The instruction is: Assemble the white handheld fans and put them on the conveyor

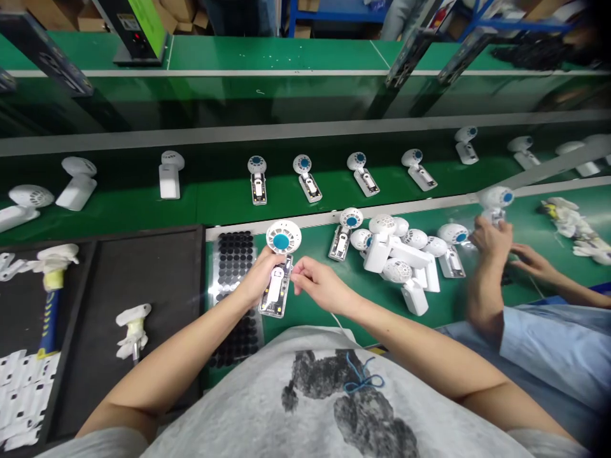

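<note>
A white device (275,286) with a round slotted head, blue disc and clear-covered body is gripped near its neck by my left hand (260,277). Beside the body's right edge is my right hand (322,285), thumb and fingertips pinched together; what they hold, if anything, is too small to name. Under and left of the device lies a sheet of round black pads (236,261). To the right, a similar device (341,242) rests next to a pile of white devices (398,248).
Several devices lie along the green conveyor (214,191) beyond the bench edge. A black tray (157,273) at left holds a wrapped hammer (51,318) and white parts (23,388). At right, a co-worker's hands (491,242) hold another device.
</note>
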A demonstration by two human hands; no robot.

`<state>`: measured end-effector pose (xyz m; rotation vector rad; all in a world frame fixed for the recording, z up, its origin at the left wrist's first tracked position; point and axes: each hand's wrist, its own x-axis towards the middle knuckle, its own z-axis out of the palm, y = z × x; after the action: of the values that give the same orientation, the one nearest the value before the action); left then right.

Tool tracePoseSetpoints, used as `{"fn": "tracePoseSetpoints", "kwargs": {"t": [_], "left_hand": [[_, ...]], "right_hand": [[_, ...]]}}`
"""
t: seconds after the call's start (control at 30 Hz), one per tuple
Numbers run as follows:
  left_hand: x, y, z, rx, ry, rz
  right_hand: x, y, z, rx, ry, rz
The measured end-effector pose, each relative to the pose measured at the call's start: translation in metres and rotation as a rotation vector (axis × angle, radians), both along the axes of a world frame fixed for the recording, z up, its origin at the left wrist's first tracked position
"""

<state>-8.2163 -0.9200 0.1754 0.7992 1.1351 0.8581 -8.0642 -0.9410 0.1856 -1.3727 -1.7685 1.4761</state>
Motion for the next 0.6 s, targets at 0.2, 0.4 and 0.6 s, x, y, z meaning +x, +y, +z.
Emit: {"fn": "tracePoseSetpoints", "kwargs": {"t": [0.2,0.4,0.6], "left_hand": [[-0.005,-0.003,-0.004,0.157,0.079,-0.001],[-0.009,0.003,-0.007,0.339,0.273,-0.068],[-0.072,0.088,-0.01,0.393,0.599,0.213]], "right_hand": [[-0.007,-0.003,0.001,0.027,-0.02,0.003],[-0.008,-0.005,0.0,-0.106,0.032,-0.081],[0.043,-0.014,0.002,-0.304,0.096,-0.364]]}}
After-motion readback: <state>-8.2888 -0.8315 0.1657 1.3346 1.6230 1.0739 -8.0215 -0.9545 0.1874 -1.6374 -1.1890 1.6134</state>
